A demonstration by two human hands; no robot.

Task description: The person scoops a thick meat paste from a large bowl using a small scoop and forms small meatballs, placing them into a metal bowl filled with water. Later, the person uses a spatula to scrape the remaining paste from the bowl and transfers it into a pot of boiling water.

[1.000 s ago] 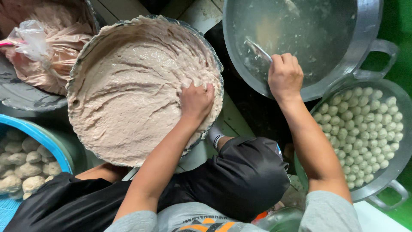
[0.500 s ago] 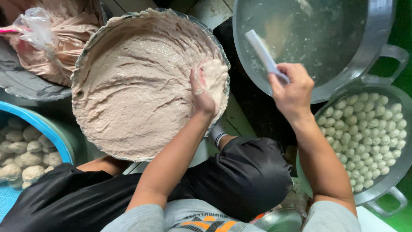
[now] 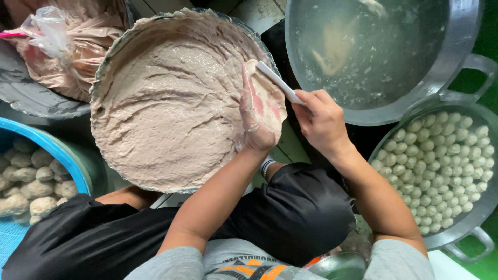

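Observation:
A wide metal basin [image 3: 111, 57] in front of me is full of pale grey-pink paste [image 3: 171, 114]. My left hand [image 3: 257, 116] rests at the basin's right rim, smeared with paste, its fingers partly curled around a lump of it. My right hand [image 3: 321, 122] grips a white plastic spoon [image 3: 277, 82] and holds its tip against the paste in my left hand.
A large metal pot of cloudy water [image 3: 373, 52] stands at the upper right. Below it a metal pan [image 3: 482, 207] holds several small pale balls. A blue basket [image 3: 46, 148] with lumpy balls is at the left. A plastic bag of paste [image 3: 67, 46] lies upper left.
My right hand has brought the spoon from the water pot over to my left hand. My left hand has lifted from the paste surface, turning up with a lump in it.

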